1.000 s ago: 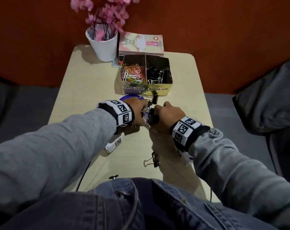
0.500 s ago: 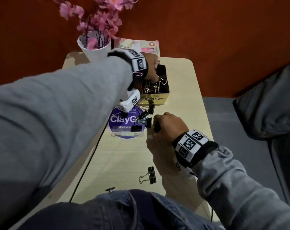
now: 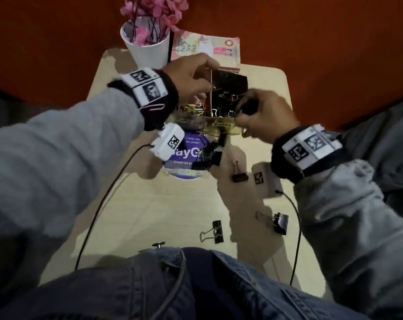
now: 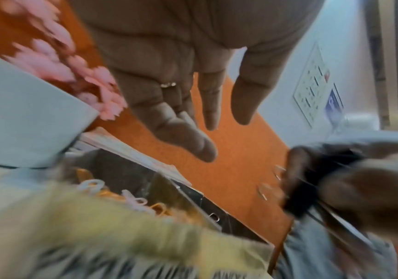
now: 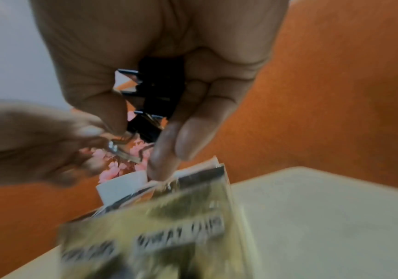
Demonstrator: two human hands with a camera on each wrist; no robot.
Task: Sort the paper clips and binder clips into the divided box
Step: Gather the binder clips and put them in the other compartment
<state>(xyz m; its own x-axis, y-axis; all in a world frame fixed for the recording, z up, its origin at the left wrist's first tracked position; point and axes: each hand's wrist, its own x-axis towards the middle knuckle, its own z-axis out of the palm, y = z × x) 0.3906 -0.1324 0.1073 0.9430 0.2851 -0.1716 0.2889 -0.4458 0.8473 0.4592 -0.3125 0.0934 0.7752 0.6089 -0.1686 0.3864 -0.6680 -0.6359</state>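
Both arms in grey sleeves reach forward, tagged bands on the wrists.
The left hand (image 3: 191, 75) hangs palm down, fingers (image 4: 188, 136) loosely extended and holding nothing; the right hand (image 3: 262, 116) is curled, thumb and fingers (image 5: 169, 151) pinching a cluster of black binder clips (image 5: 154, 98).

Dim head view, wrist views motion-blurred
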